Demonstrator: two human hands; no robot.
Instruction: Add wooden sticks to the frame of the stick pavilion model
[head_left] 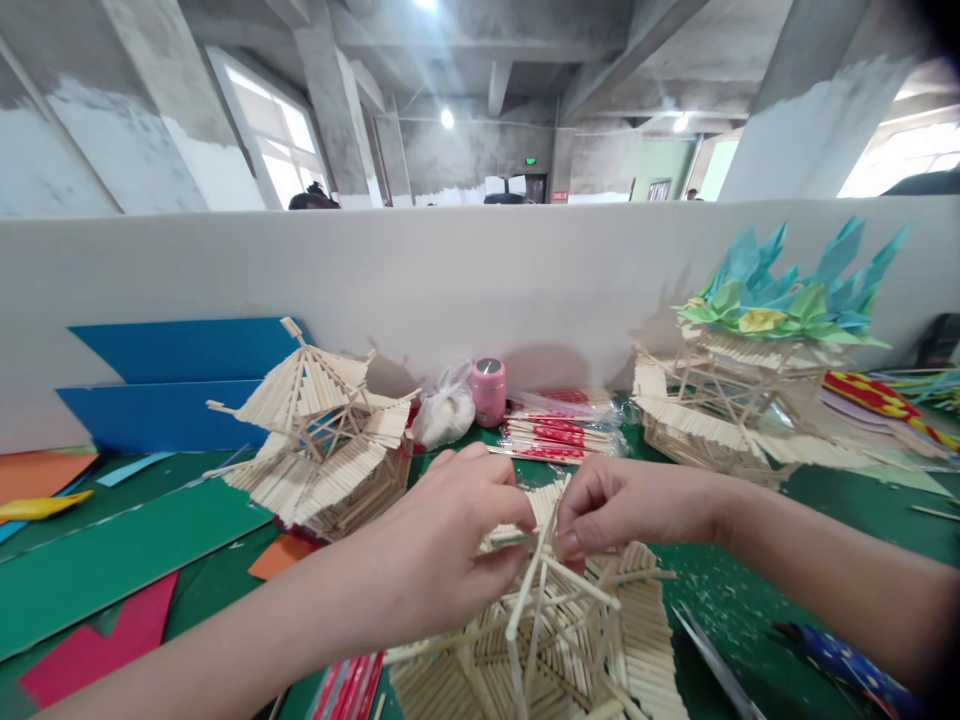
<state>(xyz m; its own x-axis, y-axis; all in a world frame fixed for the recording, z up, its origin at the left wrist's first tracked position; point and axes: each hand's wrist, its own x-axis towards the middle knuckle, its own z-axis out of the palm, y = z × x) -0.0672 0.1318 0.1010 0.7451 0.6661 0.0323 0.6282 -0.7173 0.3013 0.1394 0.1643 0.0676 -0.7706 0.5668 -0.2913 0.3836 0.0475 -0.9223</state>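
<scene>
The stick model [645,630] stands at the bottom centre on the green tabletop [724,560], its lower edge cut off by the frame; its open upper frame of thin sticks points upward, narrowing to a tip between the two hands, and the long axis of its leading stick leans from lower left to upper right, while another stick slopes down from the joint toward the right. The right hand [600,510] has thumb and fingertips pinched together on the frame near that tip. The left hand [480,540] curves in from the other side, thumb and forefinger a narrow gap apart; whether it grips a stick I cannot tell. Counted, there are three stick models in all: this one, one pale roofed model [322,430] behind to the left, and one leaf-topped model [697,430] behind to the right. There are also two blue boards [187,350], one pink container [489,392], one clear bag [444,410] just beside it, one pair of metal blades [716,655] and one blue patterned tool [847,665]; the stick packets [551,435] overlap too much to count
</scene>
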